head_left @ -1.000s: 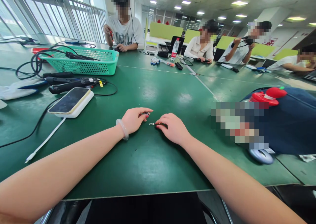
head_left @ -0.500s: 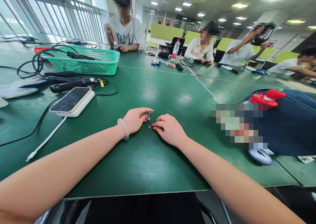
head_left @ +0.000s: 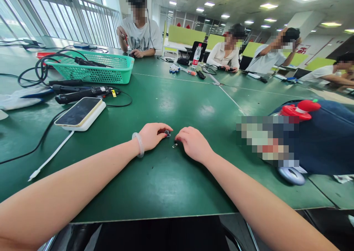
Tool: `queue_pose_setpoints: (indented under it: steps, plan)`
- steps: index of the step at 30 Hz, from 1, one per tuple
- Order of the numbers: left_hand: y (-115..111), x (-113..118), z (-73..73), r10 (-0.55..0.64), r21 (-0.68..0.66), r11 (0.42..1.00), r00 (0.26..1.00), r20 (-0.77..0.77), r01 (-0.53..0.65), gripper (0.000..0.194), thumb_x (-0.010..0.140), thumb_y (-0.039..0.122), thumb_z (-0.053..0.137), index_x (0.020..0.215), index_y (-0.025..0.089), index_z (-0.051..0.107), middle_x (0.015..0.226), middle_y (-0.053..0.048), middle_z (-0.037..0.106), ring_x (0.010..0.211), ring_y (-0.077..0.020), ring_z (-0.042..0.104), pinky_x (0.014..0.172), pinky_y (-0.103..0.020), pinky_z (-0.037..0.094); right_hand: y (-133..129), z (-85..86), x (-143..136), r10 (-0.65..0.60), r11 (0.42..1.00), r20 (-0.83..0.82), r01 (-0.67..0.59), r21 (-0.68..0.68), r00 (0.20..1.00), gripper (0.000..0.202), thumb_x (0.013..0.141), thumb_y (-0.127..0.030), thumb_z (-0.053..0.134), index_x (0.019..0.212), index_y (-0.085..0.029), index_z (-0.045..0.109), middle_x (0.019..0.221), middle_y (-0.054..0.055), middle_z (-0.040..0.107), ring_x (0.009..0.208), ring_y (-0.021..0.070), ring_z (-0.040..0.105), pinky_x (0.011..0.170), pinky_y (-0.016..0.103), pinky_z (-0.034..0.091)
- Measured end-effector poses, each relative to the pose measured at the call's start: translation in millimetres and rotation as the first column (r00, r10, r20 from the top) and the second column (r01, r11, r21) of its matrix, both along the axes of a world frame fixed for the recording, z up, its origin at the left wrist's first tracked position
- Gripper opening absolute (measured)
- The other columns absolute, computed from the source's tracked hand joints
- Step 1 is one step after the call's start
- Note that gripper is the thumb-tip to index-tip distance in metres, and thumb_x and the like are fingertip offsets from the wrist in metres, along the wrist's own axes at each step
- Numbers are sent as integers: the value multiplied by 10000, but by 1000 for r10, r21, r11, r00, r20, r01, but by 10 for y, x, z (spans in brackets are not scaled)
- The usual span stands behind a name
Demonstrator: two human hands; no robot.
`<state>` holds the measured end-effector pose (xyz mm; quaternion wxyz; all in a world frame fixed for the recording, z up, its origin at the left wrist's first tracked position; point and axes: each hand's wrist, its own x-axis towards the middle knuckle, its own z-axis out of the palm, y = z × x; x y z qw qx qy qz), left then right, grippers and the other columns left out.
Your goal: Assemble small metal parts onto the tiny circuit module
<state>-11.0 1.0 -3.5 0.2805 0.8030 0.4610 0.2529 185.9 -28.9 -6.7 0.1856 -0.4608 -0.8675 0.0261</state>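
Observation:
My left hand (head_left: 152, 136), with a pale bangle on the wrist, pinches a small dark grey object (head_left: 167, 133) between thumb and fingers just above the green table (head_left: 155, 192). Its exact kind is too small to make out. To the right, my right hand (head_left: 194, 144) rests low over the table with its fingers curled downward. Beside its fingertips is a small silver rectangular piece (head_left: 174, 145), which looks to lie on the table. The thumb is mostly hidden, so I cannot tell whether it touches the piece.
At left are a phone (head_left: 80, 112) on a white block with a cable, black handled tools (head_left: 81, 95), a glove (head_left: 24, 98) and a green basket (head_left: 96, 68). A dark blue bag (head_left: 326, 136) and a round device (head_left: 291, 175) lie at right. Several people sit opposite.
The silver piece, pinched in my right fingers before, now sits slightly lower and farther right, beside them. My right hand has turned and curled over. My left hand has lowered slightly with its object.

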Motion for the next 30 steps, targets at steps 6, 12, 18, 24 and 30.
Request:
queue_pose_setpoints:
  steps: [6, 12, 18, 24, 30]
  plan:
    - [-4, -18, -9, 18, 5, 1000, 999, -26, -17, 311, 788, 273, 524, 1070, 252, 652, 895, 4, 696, 789, -149, 626, 803, -296, 496, 48, -3, 104, -133, 990, -90, 128, -55, 987, 128, 846, -232, 552, 852, -214, 679, 881, 42, 640, 879, 183, 551, 823, 336, 445]
    - [11, -21, 41, 18, 77, 997, 983, -182, -4, 296, 787, 348, 544, 1039, 271, 680, 839, 2, 698, 791, -175, 607, 762, -295, 467, 52, -38, 71, -136, 986, -65, 129, -103, 989, 100, 826, -197, 573, 812, -209, 671, 867, 33, 641, 867, 181, 555, 808, 332, 449]
    - [38, -39, 2, 9, 143, 989, 974, -226, 24, 273, 748, 371, 611, 988, 266, 689, 813, -7, 687, 883, -216, 560, 810, -334, 430, 66, -30, 52, -141, 985, -68, 134, -110, 988, 153, 837, -161, 531, 767, -207, 660, 849, 35, 640, 852, 173, 555, 792, 318, 443]
    - [44, -49, -2, -15, 213, 974, 965, -263, 73, 276, 705, 409, 670, 926, 246, 700, 851, -26, 694, 934, -236, 522, 857, -355, 406, 68, -21, 80, -191, 976, -113, 176, -124, 975, 182, 828, -143, 512, 728, -203, 652, 835, 36, 639, 828, 169, 554, 774, 313, 436]
    - [10, -17, 21, -26, 233, 969, 977, -211, 76, 258, 708, 401, 680, 919, 256, 708, 864, -9, 697, 944, -224, 517, 856, -348, 409, 16, -8, -10, -152, 976, -432, 67, -205, 889, 131, 803, -164, 540, 721, -204, 634, 769, -2, 591, 659, 110, 505, 633, 253, 419]
